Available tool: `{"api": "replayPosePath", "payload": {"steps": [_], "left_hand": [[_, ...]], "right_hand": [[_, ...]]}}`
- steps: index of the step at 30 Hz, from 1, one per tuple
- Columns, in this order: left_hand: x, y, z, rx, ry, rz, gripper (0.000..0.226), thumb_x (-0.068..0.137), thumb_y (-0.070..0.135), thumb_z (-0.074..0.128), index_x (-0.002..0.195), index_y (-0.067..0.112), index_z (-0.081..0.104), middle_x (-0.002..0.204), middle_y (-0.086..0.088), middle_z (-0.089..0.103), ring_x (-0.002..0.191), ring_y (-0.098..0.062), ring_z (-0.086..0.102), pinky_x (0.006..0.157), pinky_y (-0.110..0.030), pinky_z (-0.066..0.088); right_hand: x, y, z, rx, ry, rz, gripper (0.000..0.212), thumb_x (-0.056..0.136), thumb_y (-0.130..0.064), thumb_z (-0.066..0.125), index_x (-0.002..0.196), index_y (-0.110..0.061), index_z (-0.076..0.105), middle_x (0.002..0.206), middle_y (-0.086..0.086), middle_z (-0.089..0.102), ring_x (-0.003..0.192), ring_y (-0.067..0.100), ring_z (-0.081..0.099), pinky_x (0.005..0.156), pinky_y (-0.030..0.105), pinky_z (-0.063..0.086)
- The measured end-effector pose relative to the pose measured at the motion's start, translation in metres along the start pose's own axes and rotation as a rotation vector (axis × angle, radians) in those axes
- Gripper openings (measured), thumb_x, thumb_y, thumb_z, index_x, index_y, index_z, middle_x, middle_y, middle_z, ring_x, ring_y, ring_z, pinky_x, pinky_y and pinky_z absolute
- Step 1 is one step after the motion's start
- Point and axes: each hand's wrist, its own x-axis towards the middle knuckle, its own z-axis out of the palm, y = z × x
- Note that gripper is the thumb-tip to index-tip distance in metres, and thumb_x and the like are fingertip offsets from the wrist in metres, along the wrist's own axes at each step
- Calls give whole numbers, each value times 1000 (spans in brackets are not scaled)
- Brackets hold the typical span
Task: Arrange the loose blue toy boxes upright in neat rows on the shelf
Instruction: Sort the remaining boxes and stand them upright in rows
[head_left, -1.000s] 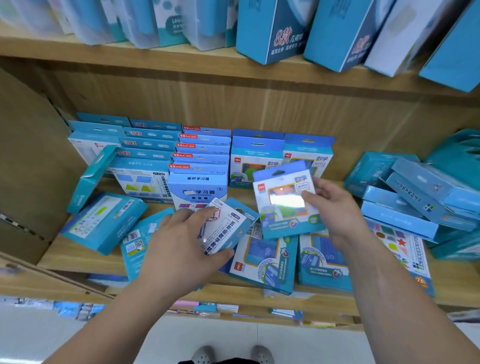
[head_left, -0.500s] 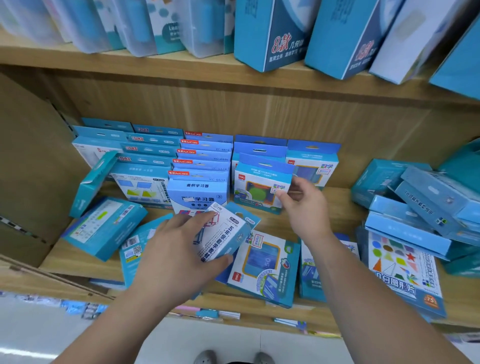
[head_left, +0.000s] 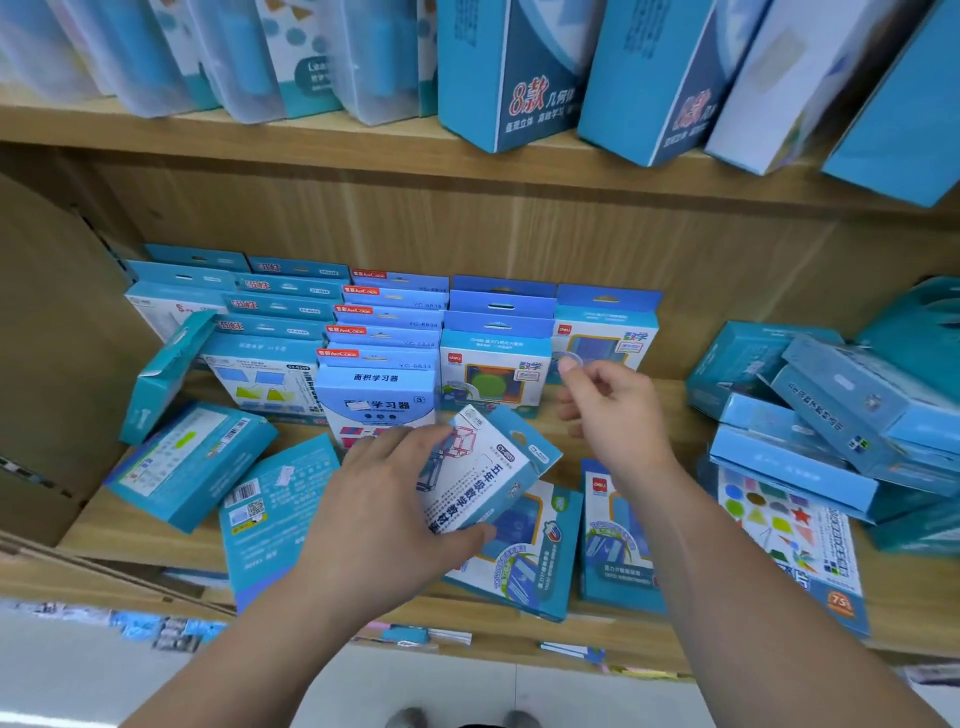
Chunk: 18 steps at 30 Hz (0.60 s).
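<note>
My left hand (head_left: 384, 499) grips a white-and-blue toy box (head_left: 480, 467) held tilted above the wooden shelf (head_left: 140, 535). My right hand (head_left: 613, 410) hovers empty, fingers loosely curled, just right of a blue box with a green circle (head_left: 493, 371) that stands upright at the front of its row. Upright rows of blue boxes (head_left: 374, 338) fill the back left of the shelf. Loose boxes lie flat in front: two at the left (head_left: 187, 462), (head_left: 270, 514), two under my hands (head_left: 524, 561), (head_left: 613, 540).
A jumbled pile of blue boxes (head_left: 831, 415) lies at the right, with a shapes-printed box (head_left: 795, 535) in front of it. One box (head_left: 166, 374) leans against the left rows. The upper shelf (head_left: 311, 145) carries taller boxes. A cardboard flap (head_left: 36, 364) stands at the left.
My right hand carried the green-circle box back to the front of its row, stood it upright, let go and drew away slightly. The left hand kept its box.
</note>
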Motion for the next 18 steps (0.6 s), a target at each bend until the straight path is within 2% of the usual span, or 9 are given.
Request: {"api": "replayPosePath", "payload": {"steps": [3,6,8,10,12,13,15,16,18], "left_hand": [[7,9,8,61,-105,98,91,54,75,68,135,38,53,127,17,57,114,-14,50,100,-32,43],[12,17,22,164,-181,148,90,56,74,68,137,39,51,127,17,57,113,-15,49,99,-33,43],[14,21,31,235,-182,125,90,58,75,66,138,39,48,127,15,57,113,-18,49,98,-34,44],[15,22,39,311,-177,99,90,60,78,62,139,39,45,128,12,57,113,-21,49,97,-37,45],[16,21,45,365,-169,84,92,61,82,59,140,38,42,129,10,56,114,-22,49,98,-39,44],[16,21,47,374,-154,72,92,61,82,60,140,37,43,129,9,56,115,-23,49,98,-39,44],[16,21,50,373,-105,44,92,62,80,63,139,34,47,131,6,55,117,-25,49,98,-41,44],[15,22,51,378,-85,36,92,62,79,66,139,32,49,131,4,55,118,-26,49,98,-43,44],[15,23,52,391,-58,43,93,61,78,68,138,30,50,134,2,53,120,-28,49,98,-45,44]], "right_hand": [[-16,2,-24,-88,-97,-56,29,95,-38,65,79,-14,70,76,5,72,72,18,68,74,41,55],[-28,15,-47,-356,-122,-140,12,92,-33,69,86,-24,72,82,-9,71,76,2,63,71,20,49],[-32,24,-58,-618,-234,-190,13,91,-29,71,102,-22,74,99,-8,71,94,7,64,80,23,48],[-39,29,-67,-824,-405,-225,40,88,-32,73,126,-21,66,125,-2,62,120,18,56,94,27,43],[-49,30,-74,-905,-574,-208,85,78,-44,81,150,-24,42,154,1,39,145,21,32,114,29,32],[-55,31,-77,-950,-639,-181,108,70,-50,85,158,-26,25,164,3,22,152,22,16,122,33,22],[-64,34,-82,-1113,-696,-134,141,56,-58,89,160,-32,-4,168,7,-5,155,27,-8,126,40,5],[-66,36,-83,-1198,-690,-146,149,52,-62,89,158,-34,-12,167,10,-7,155,30,-10,126,43,0],[-68,41,-83,-1322,-662,-233,151,50,-65,86,157,-34,-17,161,14,13,151,35,7,125,48,-2]]}}
